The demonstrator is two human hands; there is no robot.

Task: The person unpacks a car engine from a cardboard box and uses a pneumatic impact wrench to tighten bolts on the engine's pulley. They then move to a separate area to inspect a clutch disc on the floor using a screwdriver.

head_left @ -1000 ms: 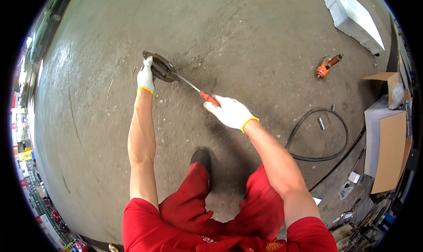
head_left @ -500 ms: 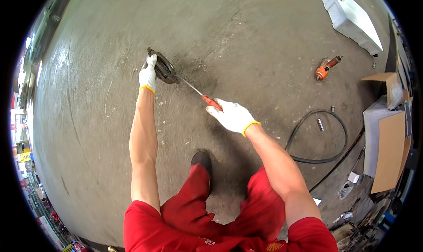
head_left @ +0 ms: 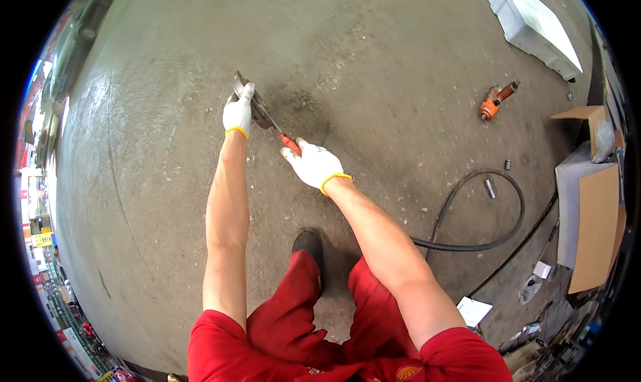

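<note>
My left hand, in a white knit glove with a yellow cuff, is closed on the rim of a dark round metal part. The part is held tilted, nearly edge-on, so its face is mostly hidden. In my right hand, gloved the same way, is a screwdriver with a red handle. Its thin metal shaft runs up and left to the part and lies against or across it; where the tip ends I cannot tell.
On the concrete floor to the right lie an orange air impact wrench, a looped black hose and a metal socket. A white foam box lies far right, an open cardboard box nearer. My shoe stands below my hands.
My right hand has moved left and up with the screwdriver, closer to my left hand. The round part has turned more edge-on, and my left hand has shifted slightly right.
</note>
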